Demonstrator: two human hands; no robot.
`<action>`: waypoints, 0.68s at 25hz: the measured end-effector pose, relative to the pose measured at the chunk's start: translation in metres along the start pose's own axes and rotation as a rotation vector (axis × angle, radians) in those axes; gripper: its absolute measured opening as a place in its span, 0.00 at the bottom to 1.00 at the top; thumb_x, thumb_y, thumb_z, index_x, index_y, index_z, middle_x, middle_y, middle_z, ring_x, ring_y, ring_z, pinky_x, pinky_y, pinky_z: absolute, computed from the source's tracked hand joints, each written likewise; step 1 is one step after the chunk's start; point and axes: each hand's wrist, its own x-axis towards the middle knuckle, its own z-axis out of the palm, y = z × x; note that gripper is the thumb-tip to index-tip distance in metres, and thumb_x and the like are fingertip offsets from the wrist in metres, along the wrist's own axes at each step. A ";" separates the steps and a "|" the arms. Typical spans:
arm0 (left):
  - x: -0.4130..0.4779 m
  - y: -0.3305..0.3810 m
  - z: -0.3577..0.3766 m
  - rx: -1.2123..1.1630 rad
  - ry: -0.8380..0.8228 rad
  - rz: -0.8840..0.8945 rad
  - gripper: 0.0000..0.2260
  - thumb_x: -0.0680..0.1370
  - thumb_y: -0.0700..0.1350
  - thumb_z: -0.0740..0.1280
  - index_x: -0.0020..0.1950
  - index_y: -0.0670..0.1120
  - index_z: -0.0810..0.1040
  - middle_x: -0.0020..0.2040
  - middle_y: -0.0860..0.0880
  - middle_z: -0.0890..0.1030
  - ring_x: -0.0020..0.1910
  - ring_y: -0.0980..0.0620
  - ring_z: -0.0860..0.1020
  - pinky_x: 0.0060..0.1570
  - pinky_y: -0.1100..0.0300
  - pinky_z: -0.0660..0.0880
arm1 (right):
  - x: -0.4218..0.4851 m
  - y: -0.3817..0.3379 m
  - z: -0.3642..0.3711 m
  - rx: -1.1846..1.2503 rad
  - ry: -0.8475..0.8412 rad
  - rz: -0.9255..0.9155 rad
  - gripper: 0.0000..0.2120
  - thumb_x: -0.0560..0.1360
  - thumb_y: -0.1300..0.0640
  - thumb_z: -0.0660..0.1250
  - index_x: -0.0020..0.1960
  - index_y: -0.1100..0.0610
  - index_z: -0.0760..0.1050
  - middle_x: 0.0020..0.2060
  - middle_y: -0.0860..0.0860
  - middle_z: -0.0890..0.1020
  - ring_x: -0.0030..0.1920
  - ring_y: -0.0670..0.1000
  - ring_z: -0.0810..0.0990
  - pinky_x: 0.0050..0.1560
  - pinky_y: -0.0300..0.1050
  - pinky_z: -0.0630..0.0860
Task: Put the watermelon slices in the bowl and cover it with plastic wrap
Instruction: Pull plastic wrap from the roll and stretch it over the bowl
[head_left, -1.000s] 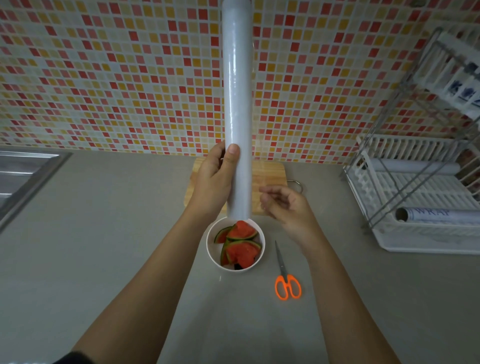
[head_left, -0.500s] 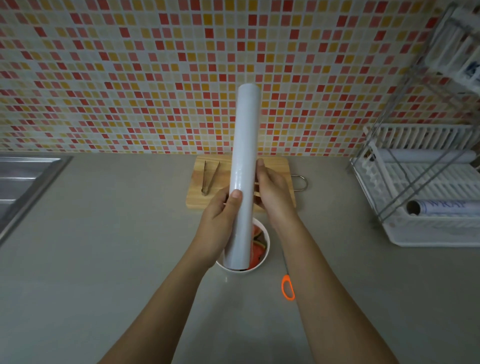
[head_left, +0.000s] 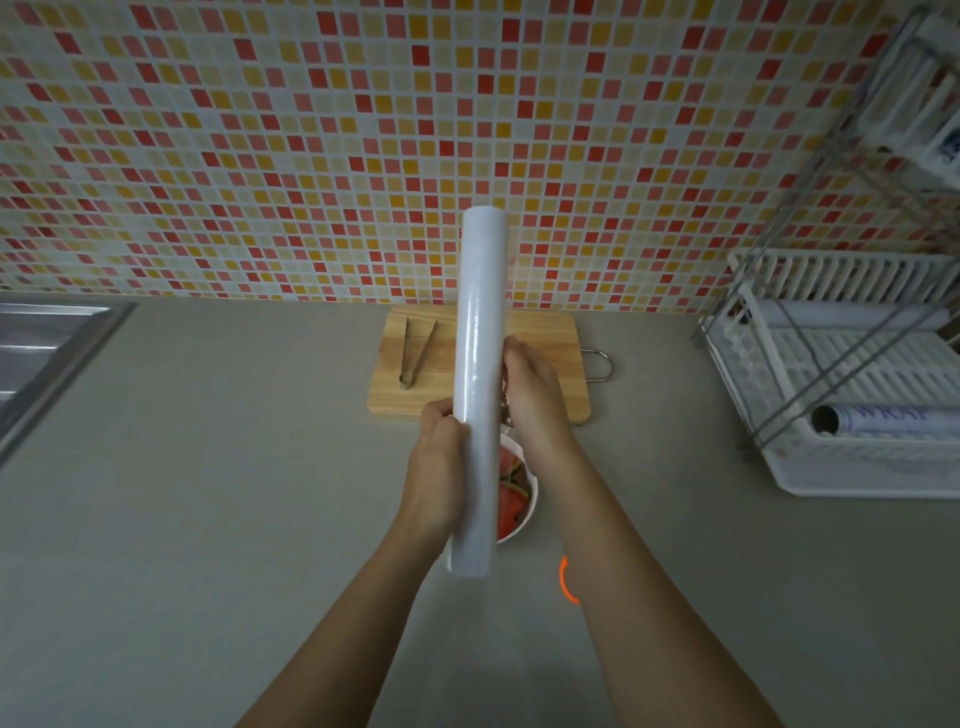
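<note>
I hold a long white roll of plastic wrap (head_left: 478, 364) upright over the counter. My left hand (head_left: 439, 462) is wrapped around its lower part. Against the roll's right side, my right hand (head_left: 532, 395) has its fingertips pinching a bit of film at the edge. Below the roll stands a white bowl (head_left: 524, 525), mostly hidden, with red watermelon slices (head_left: 509, 499) showing inside it.
A wooden cutting board (head_left: 550, 358) with metal tongs (head_left: 415, 353) lies behind the bowl. Orange scissors (head_left: 566, 579) peek out beside my right forearm. A white dish rack (head_left: 857, 415) holding another wrap roll (head_left: 883, 418) stands at the right. A steel sink (head_left: 41, 353) is at the left.
The roll has come down from high in front of the wall to above the bowl. My right hand moved from beside the bowl onto the roll's right side.
</note>
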 end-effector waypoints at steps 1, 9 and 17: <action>0.000 0.000 0.003 -0.037 0.034 0.005 0.10 0.70 0.52 0.56 0.49 0.52 0.70 0.37 0.50 0.82 0.35 0.53 0.80 0.33 0.52 0.77 | -0.003 0.001 0.004 -0.035 0.040 -0.066 0.14 0.76 0.49 0.56 0.33 0.47 0.72 0.30 0.44 0.75 0.33 0.45 0.75 0.36 0.42 0.71; -0.004 0.000 0.008 0.135 0.205 0.050 0.18 0.78 0.64 0.51 0.47 0.52 0.70 0.41 0.51 0.79 0.40 0.54 0.80 0.37 0.57 0.74 | -0.015 0.014 0.005 -0.028 0.022 -0.207 0.06 0.77 0.46 0.60 0.51 0.35 0.69 0.44 0.45 0.82 0.43 0.44 0.81 0.45 0.44 0.80; -0.003 -0.001 0.005 0.166 0.194 0.031 0.16 0.79 0.63 0.49 0.46 0.55 0.69 0.42 0.52 0.79 0.40 0.57 0.79 0.36 0.60 0.72 | -0.023 0.020 -0.013 -0.041 -0.254 -0.215 0.12 0.78 0.48 0.59 0.59 0.36 0.74 0.56 0.42 0.80 0.50 0.44 0.78 0.47 0.37 0.73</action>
